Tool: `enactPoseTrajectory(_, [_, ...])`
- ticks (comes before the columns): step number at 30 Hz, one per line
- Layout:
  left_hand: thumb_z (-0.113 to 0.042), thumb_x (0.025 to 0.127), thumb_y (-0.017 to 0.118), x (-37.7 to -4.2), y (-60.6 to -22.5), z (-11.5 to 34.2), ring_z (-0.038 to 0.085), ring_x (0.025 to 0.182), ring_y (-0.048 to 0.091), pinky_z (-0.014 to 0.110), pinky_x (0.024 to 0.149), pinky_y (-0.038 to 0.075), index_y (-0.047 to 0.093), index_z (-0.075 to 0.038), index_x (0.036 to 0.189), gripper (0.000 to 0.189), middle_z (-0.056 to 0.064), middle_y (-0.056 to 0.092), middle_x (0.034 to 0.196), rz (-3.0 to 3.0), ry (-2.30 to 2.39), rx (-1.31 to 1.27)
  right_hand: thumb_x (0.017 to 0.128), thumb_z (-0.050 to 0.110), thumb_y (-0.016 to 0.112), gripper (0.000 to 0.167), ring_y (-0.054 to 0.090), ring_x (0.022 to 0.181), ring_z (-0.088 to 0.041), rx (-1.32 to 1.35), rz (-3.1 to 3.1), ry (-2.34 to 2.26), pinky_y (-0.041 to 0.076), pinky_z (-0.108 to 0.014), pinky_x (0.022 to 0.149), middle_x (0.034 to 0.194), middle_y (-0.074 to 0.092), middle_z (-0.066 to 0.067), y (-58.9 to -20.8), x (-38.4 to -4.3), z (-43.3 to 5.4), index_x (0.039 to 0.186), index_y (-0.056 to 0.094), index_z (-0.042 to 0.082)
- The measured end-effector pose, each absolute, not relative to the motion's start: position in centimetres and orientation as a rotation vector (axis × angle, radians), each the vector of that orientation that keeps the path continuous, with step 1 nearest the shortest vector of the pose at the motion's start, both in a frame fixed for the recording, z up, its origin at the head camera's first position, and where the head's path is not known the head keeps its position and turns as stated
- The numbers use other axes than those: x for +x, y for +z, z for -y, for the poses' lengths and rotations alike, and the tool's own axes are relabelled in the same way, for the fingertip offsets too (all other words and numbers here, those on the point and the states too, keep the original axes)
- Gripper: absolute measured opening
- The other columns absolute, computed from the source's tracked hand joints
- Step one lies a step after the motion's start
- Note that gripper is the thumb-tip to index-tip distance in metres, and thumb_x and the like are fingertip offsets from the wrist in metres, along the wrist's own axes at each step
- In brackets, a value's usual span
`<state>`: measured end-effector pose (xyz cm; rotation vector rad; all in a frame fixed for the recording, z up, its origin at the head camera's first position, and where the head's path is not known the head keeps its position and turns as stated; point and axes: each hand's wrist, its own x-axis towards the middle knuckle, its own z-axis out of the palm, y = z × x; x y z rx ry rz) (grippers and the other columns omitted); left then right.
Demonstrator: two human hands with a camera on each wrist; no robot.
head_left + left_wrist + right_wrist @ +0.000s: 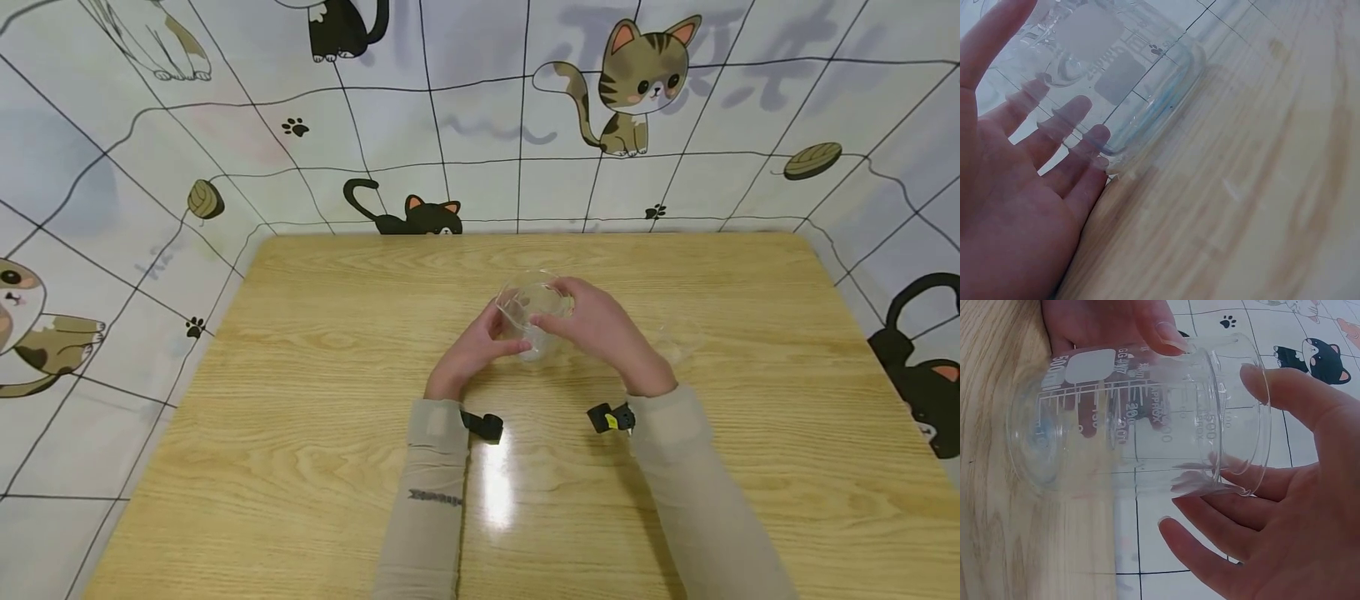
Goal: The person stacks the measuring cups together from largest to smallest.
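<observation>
A clear glass beaker [534,343], printed with white graduations and 500 ml, stands between my two hands [1094,456]. My left hand [474,346] holds it low on its side, fingers behind and thumb in front; in the left wrist view the fingers [1072,119] show through the glass. At the top, my right hand [600,323] grips the rim between thumb and fingers. Inside the rim, the right wrist view shows a second rim line and more markings, like a smaller beaker nested in the larger one. The base is close over the wooden table [322,375].
To the right of my right hand, a faint transparent object [675,337] lies on the table. A white wall covering [480,125] with cat drawings and grid lines borders the table at the back and sides. Each wrist carries a small black camera strap [483,427].
</observation>
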<state>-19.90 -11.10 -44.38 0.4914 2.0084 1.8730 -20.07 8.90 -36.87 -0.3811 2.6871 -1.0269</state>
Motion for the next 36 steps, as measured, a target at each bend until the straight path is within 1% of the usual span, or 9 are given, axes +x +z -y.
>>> enactPoseTrajectory(3, [-0.022, 0.076, 0.071, -19.9, -44.3, 11.1, 0.015, 0.13, 0.024, 0.036, 0.104, 0.021, 0.019, -0.019, 0.143, 0.085, 0.006, 0.028, 0.143, -2.009, 1.873, 0.483, 0.078, 0.052, 0.059, 0.071, 0.037, 0.121, -0.03, -0.386, -2.684, -0.984, 0.034, -0.052, 0.092, 0.136, 0.039, -0.009, -36.6, -20.2, -8.8, 0.133, 0.04, 0.01])
enactPoseTrajectory(6, [-0.022, 0.076, 0.072, -19.9, -44.4, 11.1, 0.015, 0.13, 0.024, 0.036, 0.104, 0.021, 0.02, -0.021, 0.142, 0.084, 0.006, 0.027, 0.143, -2.013, 1.872, 0.471, 0.079, 0.051, 0.058, 0.071, 0.037, 0.121, -0.032, -0.41, -2.691, -0.923, 0.033, -0.053, 0.092, 0.136, 0.039, -0.012, -36.3, -20.3, -8.8, 0.133, 0.04, 0.008])
enactPoseTrajectory(14, [-0.022, 0.077, 0.071, -19.9, -44.4, 11.0, 0.014, 0.13, 0.025, 0.036, 0.104, 0.022, 0.02, -0.022, 0.142, 0.084, 0.005, 0.028, 0.143, -2.006, 1.877, 0.475, 0.078, 0.054, 0.058, 0.071, 0.046, 0.111, -0.03, -0.471, -2.753, -0.765, 0.039, -0.048, 0.087, 0.126, 0.049, -0.012, -35.9, -20.7, -8.8, 0.129, 0.044, 0.006])
enactPoseTrajectory(21, [-0.02, 0.077, 0.071, -19.8, -44.2, 11.0, 0.015, 0.127, 0.03, 0.038, 0.102, 0.026, 0.023, -0.032, 0.139, 0.079, 0.006, 0.031, 0.142, -1.995, 1.88, 0.495, 0.078, 0.054, 0.057, 0.073, 0.047, 0.11, -0.03, -0.528, -2.753, -0.646, 0.04, -0.047, 0.086, 0.125, 0.049, -0.013, -35.2, -21.0, -8.7, 0.128, 0.045, 0.003])
enactPoseTrajectory(24, [-0.02, 0.077, 0.07, -19.9, -44.3, 11.2, 0.015, 0.127, 0.03, 0.039, 0.102, 0.026, 0.023, -0.033, 0.139, 0.078, 0.005, 0.03, 0.142, -1.994, 1.879, 0.501, 0.078, 0.054, 0.057, 0.072, 0.047, 0.11, -0.03, -0.541, -2.75, -0.613, 0.04, -0.047, 0.086, 0.125, 0.049, -0.014, -35.0, -21.2, -8.5, 0.127, 0.045, 0.002])
enactPoseTrajectory(27, [-0.021, 0.077, 0.071, -20.1, -44.5, 11.2, 0.013, 0.127, 0.03, 0.038, 0.103, 0.024, 0.023, -0.029, 0.14, 0.08, 0.004, 0.031, 0.141, -1.991, 1.883, 0.5, 0.078, 0.053, 0.058, 0.073, 0.046, 0.112, -0.03, -0.545, -2.739, -0.595, 0.039, -0.048, 0.087, 0.127, 0.048, -0.014, -34.7, -21.3, -8.3, 0.128, 0.044, 0.002])
enactPoseTrajectory(30, [-0.023, 0.075, 0.072, -20.4, -45.1, 11.2, 0.01, 0.127, 0.03, 0.037, 0.103, 0.023, 0.023, -0.025, 0.141, 0.082, -0.001, 0.033, 0.14, -1.999, 1.884, 0.489, 0.078, 0.05, 0.06, 0.073, 0.044, 0.114, -0.03, -0.543, -2.727, -0.594, 0.038, -0.048, 0.089, 0.129, 0.045, -0.014, -34.5, -21.4, -8.2, 0.13, 0.043, 0.002])
enactPoseTrajectory(34, [-0.031, 0.073, 0.074, -20.8, -46.4, 11.1, 0.006, 0.125, 0.03, 0.036, 0.103, 0.023, 0.025, -0.03, 0.14, 0.083, -0.009, 0.035, 0.137, -2.037, 1.876, 0.501, 0.077, 0.048, 0.062, 0.072, 0.04, 0.118, -0.03, -0.541, -2.718, -0.588, 0.036, -0.049, 0.092, 0.132, 0.043, -0.013, -34.4, -21.5, -8.1, 0.131, 0.043, 0.004])
enactPoseTrajectory(36, [-0.03, 0.073, 0.073, -20.7, -46.2, 11.1, 0.007, 0.126, 0.029, 0.035, 0.104, 0.022, 0.024, -0.03, 0.14, 0.083, -0.008, 0.034, 0.138, -2.034, 1.868, 0.504, 0.076, 0.047, 0.063, 0.072, 0.038, 0.12, -0.03, -0.547, -2.716, -0.578, 0.035, -0.05, 0.092, 0.133, 0.042, -0.013, -34.5, -21.6, -8.0, 0.131, 0.043, 0.005])
